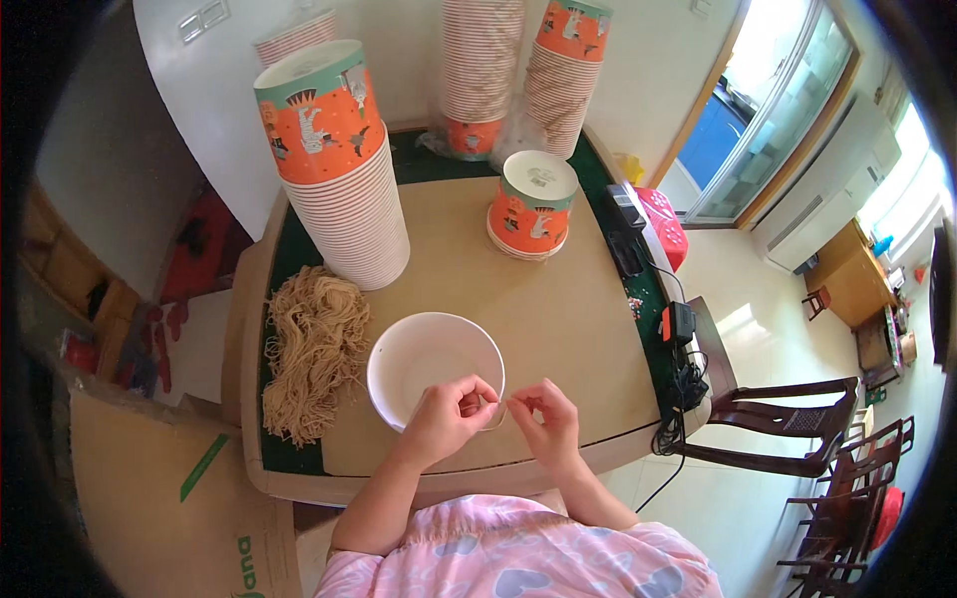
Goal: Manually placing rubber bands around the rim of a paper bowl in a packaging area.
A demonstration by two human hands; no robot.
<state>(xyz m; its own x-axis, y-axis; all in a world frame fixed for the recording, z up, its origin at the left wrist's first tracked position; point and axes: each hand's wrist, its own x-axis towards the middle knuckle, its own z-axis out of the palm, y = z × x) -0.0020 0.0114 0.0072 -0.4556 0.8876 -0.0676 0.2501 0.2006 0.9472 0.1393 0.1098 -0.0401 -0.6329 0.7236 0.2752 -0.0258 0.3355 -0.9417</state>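
A white paper bucket (pixel 439 329) stands mouth up on the table in front of me, its inside showing pale. My left hand (pixel 449 419) is closed in a pinch over the bucket's near right rim. Just right of the rim, my right hand (pixel 548 424) is pinched too, a small gap away from the left. A thin beige string (pixel 497 425) runs between the fingertips of both hands. Its ends are hidden or too fine to make out. Left of the bucket lies a loose heap of beige strings (pixel 314 349).
A tall stack of orange and green paper buckets (pixel 344 189) rises behind the strings. A short upturned stack (pixel 533 204) stands right of centre, with more stacks (pixel 481 70) at the back. Black cables and adapters (pixel 678 324) line the table's right edge. A wooden chair (pixel 788 419) stands beyond.
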